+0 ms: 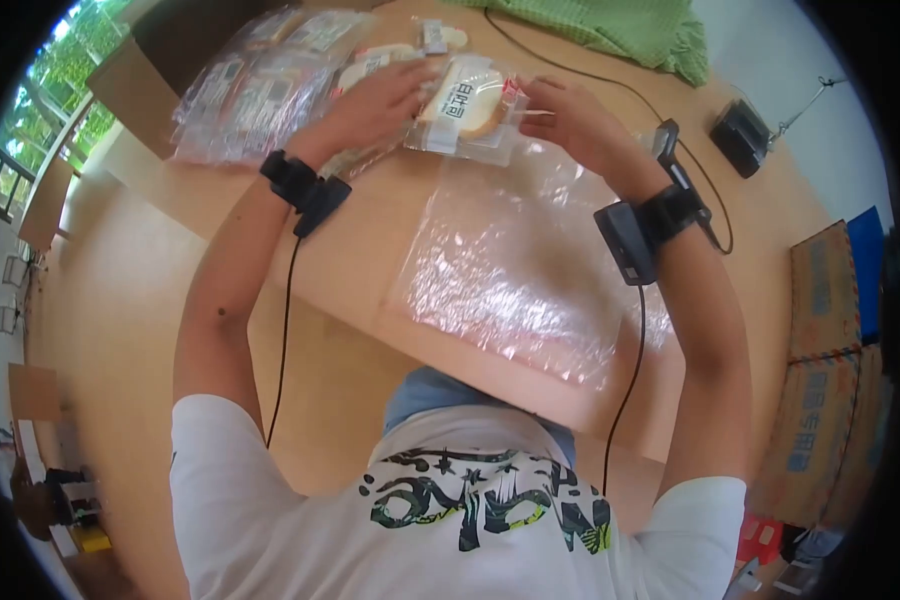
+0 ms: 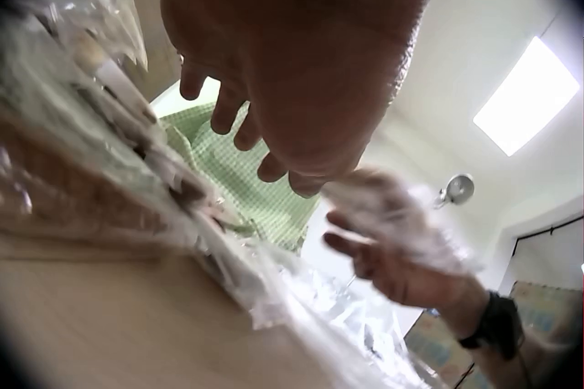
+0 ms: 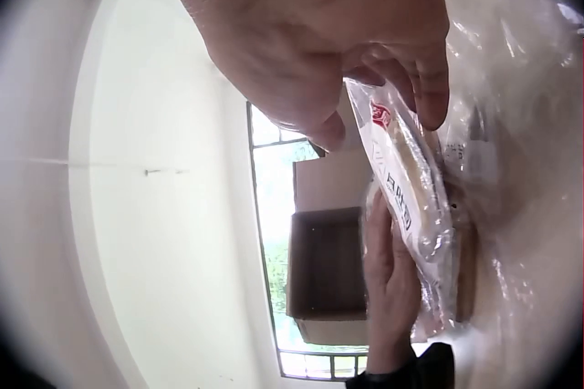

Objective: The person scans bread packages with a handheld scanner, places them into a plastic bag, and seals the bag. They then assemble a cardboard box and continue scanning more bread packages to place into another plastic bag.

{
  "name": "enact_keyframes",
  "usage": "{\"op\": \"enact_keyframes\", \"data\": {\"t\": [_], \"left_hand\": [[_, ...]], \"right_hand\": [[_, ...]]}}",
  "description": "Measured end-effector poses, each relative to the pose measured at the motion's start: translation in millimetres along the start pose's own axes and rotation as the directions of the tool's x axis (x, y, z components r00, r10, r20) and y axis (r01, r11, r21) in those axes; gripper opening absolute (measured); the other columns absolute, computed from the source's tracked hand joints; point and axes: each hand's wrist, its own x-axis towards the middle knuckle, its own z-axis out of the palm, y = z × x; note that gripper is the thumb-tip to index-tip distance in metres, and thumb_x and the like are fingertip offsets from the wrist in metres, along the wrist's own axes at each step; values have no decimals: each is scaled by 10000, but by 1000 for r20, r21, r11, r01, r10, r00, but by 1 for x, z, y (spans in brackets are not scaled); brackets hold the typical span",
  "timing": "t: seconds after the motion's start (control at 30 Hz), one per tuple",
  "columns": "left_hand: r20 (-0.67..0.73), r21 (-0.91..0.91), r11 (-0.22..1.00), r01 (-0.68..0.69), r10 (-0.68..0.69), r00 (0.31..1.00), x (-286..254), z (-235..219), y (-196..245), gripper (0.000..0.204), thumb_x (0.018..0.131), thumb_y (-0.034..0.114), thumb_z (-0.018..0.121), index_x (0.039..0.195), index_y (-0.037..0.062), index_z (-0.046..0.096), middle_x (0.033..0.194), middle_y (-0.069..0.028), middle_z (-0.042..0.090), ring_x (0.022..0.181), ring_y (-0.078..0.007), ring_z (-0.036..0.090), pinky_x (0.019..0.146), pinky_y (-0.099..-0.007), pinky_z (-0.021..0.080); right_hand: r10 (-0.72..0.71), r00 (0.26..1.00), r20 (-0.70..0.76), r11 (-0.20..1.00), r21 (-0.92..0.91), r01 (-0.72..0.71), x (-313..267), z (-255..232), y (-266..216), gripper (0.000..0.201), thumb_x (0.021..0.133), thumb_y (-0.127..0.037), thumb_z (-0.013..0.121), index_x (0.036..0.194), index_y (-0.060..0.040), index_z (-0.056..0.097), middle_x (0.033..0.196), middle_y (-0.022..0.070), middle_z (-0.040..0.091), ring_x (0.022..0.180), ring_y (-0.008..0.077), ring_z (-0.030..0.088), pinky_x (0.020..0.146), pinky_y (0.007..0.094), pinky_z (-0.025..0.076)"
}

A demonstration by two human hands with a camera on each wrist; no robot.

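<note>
A clear packet of sliced white bread (image 1: 467, 100), with black lettering and a red mark, is at the far part of the table. My right hand (image 1: 575, 120) grips its right end; in the right wrist view the packet (image 3: 411, 179) passes between thumb and fingers. My left hand (image 1: 380, 105) is at the packet's other side, its fingers loosely extended and holding nothing. In the right wrist view the left hand (image 3: 392, 266) lies alongside the packet's printed face. A large clear plastic bag (image 1: 500, 270) is spread flat on the table nearer my body.
Several more bagged bread packets (image 1: 270, 90) are piled at the far left, beside an open cardboard box (image 1: 130, 90). A green checked cloth (image 1: 620, 35) lies at the back. A black cable (image 1: 570, 70) crosses the table toward a black device (image 1: 740, 138). Cartons (image 1: 820, 390) stand at right.
</note>
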Motion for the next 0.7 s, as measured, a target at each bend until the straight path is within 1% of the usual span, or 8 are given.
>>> {"op": "enact_keyframes", "data": {"t": [0.07,0.1,0.13,0.3,0.37,0.47,0.57,0.7], "left_hand": [[-5,-21,995,98,-98,995,-35,-21,12,439,983,315,472,1373,113,462,1449,-146,403,1322,-310,396,1090,-390,313],[-10,-29,990,138,-139,990,-54,-29,13,439,984,315,470,1374,113,461,1446,-149,407,1325,-309,392,1093,-393,310],[-21,-30,985,171,-172,985,-69,-39,14,439,984,315,468,1374,113,461,1442,-152,412,1329,-308,388,1095,-396,307],[97,204,945,257,-281,955,-128,-46,22,561,948,385,515,1412,91,406,1445,-200,389,1361,-343,332,1129,-412,248],[200,234,926,298,-346,917,-136,-32,31,592,940,392,523,1423,80,385,1447,-215,378,1370,-346,316,1138,-411,231],[45,279,916,287,-311,949,-145,-10,48,604,938,400,525,1429,81,374,1437,-234,380,1364,-355,319,1143,-417,218],[6,-203,952,228,-232,973,-139,-26,53,602,925,390,542,1422,88,385,1433,-238,377,1356,-366,325,1140,-444,221],[-337,97,936,340,-290,896,-121,-44,20,683,864,445,590,1415,95,388,1418,-219,393,1321,-398,353,1097,-492,287]], "right_hand": [[-67,994,-81,923,-383,31,-31,18,-2,611,897,-323,643,1343,38,433,1164,142,606,1058,191,587,933,310,455],[-97,995,12,852,-515,90,-40,11,8,750,871,-420,647,1411,13,358,1253,213,543,1164,303,531,984,363,419],[-155,986,55,770,-619,155,-52,8,14,744,861,-417,656,1418,-20,363,1284,221,517,1193,323,505,996,376,408],[-258,932,253,190,-933,306,-129,-1,19,757,774,-414,721,1414,-145,419,1430,232,373,1312,401,369,1057,449,343],[-67,969,240,197,-948,248,-139,-11,23,803,705,-434,764,1392,-160,452,1448,223,350,1332,410,337,1078,470,316],[51,964,259,330,-916,229,-143,-30,25,864,625,-472,808,1364,-160,488,1459,218,335,1354,411,306,1102,477,284],[97,952,289,420,-880,224,-138,-43,24,914,582,-490,824,1359,-148,486,1485,218,286,1381,401,267,1122,467,251],[59,943,327,438,-858,270,-132,-62,32,874,578,-481,838,1330,-166,521,1478,215,303,1372,400,287,1116,464,263]]}}
